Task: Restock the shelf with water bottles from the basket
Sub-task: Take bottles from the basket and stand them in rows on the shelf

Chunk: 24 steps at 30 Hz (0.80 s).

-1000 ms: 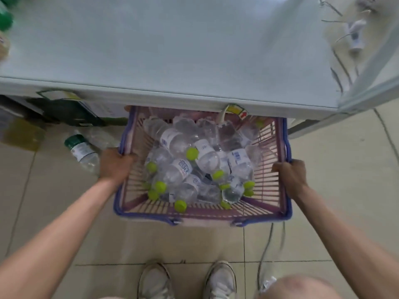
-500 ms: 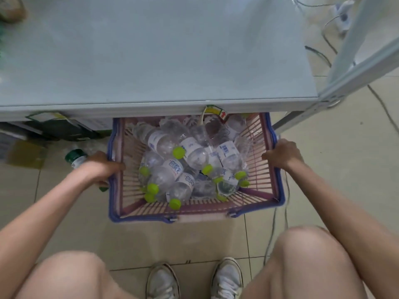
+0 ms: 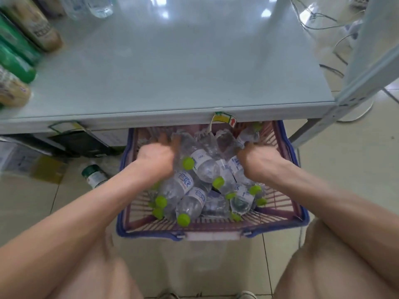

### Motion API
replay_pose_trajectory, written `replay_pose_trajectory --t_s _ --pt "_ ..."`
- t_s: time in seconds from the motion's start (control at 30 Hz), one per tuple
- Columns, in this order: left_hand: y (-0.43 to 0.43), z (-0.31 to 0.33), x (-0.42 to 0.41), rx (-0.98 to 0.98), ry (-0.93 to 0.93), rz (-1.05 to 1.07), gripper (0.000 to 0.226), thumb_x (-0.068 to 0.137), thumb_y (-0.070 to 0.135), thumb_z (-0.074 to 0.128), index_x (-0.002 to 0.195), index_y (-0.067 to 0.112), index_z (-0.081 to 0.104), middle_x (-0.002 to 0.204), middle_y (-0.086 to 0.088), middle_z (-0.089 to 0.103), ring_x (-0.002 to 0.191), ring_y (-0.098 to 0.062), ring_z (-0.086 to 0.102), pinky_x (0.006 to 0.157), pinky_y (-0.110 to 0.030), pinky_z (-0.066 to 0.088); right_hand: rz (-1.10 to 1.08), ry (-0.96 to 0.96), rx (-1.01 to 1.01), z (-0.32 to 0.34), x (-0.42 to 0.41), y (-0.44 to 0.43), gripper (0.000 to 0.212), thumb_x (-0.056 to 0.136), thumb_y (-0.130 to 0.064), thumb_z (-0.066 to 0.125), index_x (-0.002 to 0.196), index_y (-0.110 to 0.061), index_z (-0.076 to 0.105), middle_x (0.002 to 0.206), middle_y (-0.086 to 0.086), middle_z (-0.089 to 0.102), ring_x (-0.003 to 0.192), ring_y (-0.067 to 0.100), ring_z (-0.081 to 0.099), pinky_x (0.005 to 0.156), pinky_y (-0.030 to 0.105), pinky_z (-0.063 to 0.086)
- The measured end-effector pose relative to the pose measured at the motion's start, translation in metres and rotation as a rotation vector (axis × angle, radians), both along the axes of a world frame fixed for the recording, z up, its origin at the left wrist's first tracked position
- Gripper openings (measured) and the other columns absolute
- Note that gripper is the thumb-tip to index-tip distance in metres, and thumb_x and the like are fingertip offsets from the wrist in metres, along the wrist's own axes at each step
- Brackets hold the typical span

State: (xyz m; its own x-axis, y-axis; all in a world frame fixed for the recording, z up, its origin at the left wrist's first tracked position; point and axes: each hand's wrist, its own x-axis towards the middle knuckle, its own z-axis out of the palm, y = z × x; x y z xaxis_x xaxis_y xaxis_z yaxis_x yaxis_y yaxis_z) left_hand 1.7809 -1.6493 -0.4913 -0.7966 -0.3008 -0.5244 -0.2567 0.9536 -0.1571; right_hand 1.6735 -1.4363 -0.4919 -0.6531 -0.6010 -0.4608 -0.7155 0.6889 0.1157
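A pink basket with a blue rim [image 3: 149, 232] stands on the floor, half under the pale grey shelf [image 3: 172, 72]. It holds several clear water bottles [image 3: 203, 167] with lime-green caps, lying in a heap. Both my hands are inside the basket. My left hand [image 3: 156, 157] is blurred, and its fingers reach forward onto the bottles at the back left. My right hand [image 3: 257, 158] lies on the right side of the heap, with its fingers curled down over a water bottle [image 3: 234, 147]. My knees fill the bottom corners.
Green and tan drinks [image 3: 15, 61] line the shelf's left edge, with clear bottles at the back. A green-capped bottle [image 3: 94, 175] lies on the floor left of the basket, beside boxes [image 3: 82, 143] under the shelf. A shelf post [image 3: 356, 72] and cables [image 3: 323, 22] are at right.
Both hands have left the basket's side rims and moved inward onto the bottles. The view has dropped lower and closer, and more of the shelf top shows.
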Motion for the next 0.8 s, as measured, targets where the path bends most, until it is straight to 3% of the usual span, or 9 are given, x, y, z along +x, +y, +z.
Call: replay_pose_trajectory --t_s 0.17,0.3,0.4,0.5,0.57,0.7,0.8 --pt "0.005 -0.03 -0.014 0.022 0.017 -0.069 0.09 0.085 0.002 0.067 0.16 0.019 0.02 0.156 -0.011 0.039 0.137 -0.043 0.048 0.102 -0.05 0.048 0.231 -0.091 -0.13 -0.022 -0.002 -0.035 0.059 0.09 0.004 0.058 0.144 -0.015 0.048 0.13 0.012 0.058 0.109 0.033 0.067 0.064 0.033 0.044" --pt "-0.018 -0.013 -0.014 0.168 0.009 -0.063 0.086 0.078 0.013 0.083 0.152 0.029 0.043 0.141 -0.007 0.062 0.122 -0.029 0.065 0.092 -0.03 0.055 0.236 -0.135 -0.204 -0.032 -0.01 -0.05 0.065 0.091 0.005 0.053 0.149 -0.024 0.044 0.135 0.012 0.058 0.114 0.035 0.065 0.066 0.034 0.046" --pt "-0.035 -0.004 -0.011 0.251 0.034 -0.041 0.087 0.074 0.011 0.084 0.15 0.031 0.047 0.139 -0.006 0.063 0.119 -0.026 0.066 0.088 -0.028 0.056 0.254 -0.159 -0.272 -0.04 -0.012 -0.06 0.078 0.087 0.002 0.059 0.15 -0.036 0.035 0.138 0.013 0.05 0.118 0.039 0.061 0.081 0.047 0.057" --pt "-0.044 -0.002 -0.006 0.334 0.117 -0.017 0.087 0.068 0.012 0.083 0.145 0.034 0.05 0.137 -0.003 0.063 0.113 -0.025 0.065 0.087 -0.036 0.06 0.374 -0.117 -0.207 -0.04 -0.007 -0.065 0.086 0.089 -0.001 0.063 0.158 -0.038 0.026 0.161 0.005 0.028 0.146 0.033 0.033 0.111 0.047 0.037" --pt "-0.047 -0.001 -0.006 0.353 0.135 -0.015 0.086 0.064 0.017 0.082 0.142 0.035 0.051 0.13 -0.001 0.066 0.107 -0.022 0.066 0.082 -0.036 0.06 0.437 -0.141 -0.18 -0.038 -0.008 -0.067 0.085 0.092 -0.001 0.061 0.157 -0.043 0.027 0.17 -0.003 0.01 0.155 0.029 0.014 0.12 0.05 0.022" --pt "-0.045 0.008 -0.011 0.397 0.16 -0.083 0.082 0.059 0.02 0.086 0.137 0.026 0.059 0.118 0.0 0.069 0.105 -0.022 0.067 0.081 -0.035 0.059 0.484 -0.221 -0.144 -0.042 -0.016 -0.072 0.083 0.09 -0.002 0.06 0.153 -0.051 0.033 0.171 -0.01 -0.004 0.158 0.023 0.0 0.124 0.051 0.011" --pt "-0.048 0.018 -0.012 0.384 0.147 -0.095 0.059 0.059 0.022 0.085 0.115 0.024 0.065 0.087 0.002 0.067 0.076 -0.017 0.064 0.06 -0.032 0.055 0.535 -0.166 -0.151 -0.044 -0.012 -0.074 0.089 0.083 -0.012 0.075 0.152 -0.051 0.034 0.171 -0.003 0.002 0.158 0.026 0.002 0.123 0.054 0.016"
